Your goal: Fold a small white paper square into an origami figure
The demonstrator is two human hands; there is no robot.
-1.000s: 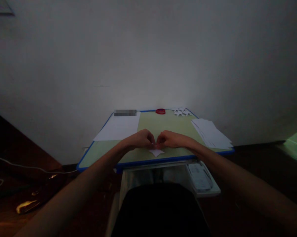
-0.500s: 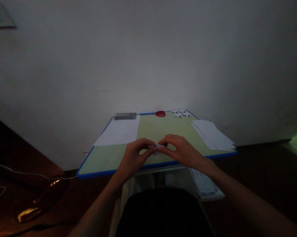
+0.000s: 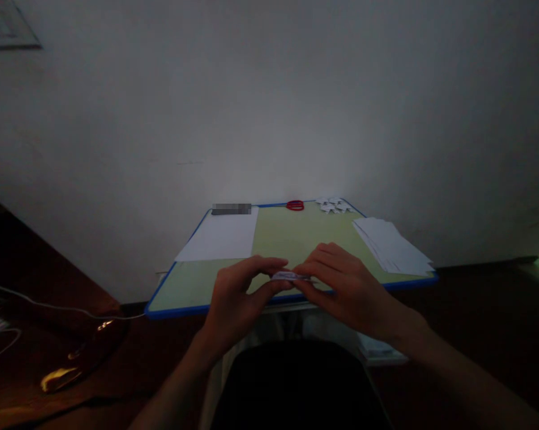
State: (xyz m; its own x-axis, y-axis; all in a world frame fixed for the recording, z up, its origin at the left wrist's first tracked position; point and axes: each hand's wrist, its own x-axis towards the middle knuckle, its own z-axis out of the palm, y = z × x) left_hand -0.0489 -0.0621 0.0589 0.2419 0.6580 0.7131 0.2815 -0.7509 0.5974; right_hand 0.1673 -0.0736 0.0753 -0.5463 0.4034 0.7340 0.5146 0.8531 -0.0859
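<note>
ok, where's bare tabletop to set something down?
Bare: green tabletop between white sheet and paper stack; near-left corner below the sheet. Crowded: back edge with red bands and folded pieces. Front middle: left hand and right hand pinching the folded paper.

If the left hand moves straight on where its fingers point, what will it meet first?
Probably the right hand, whose fingers pinch the same small folded white paper piece from the opposite side; depth is unclear.

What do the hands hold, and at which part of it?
A small folded paper. The left hand pinches its left end, the right hand its right end, with the fingertips.
</note>
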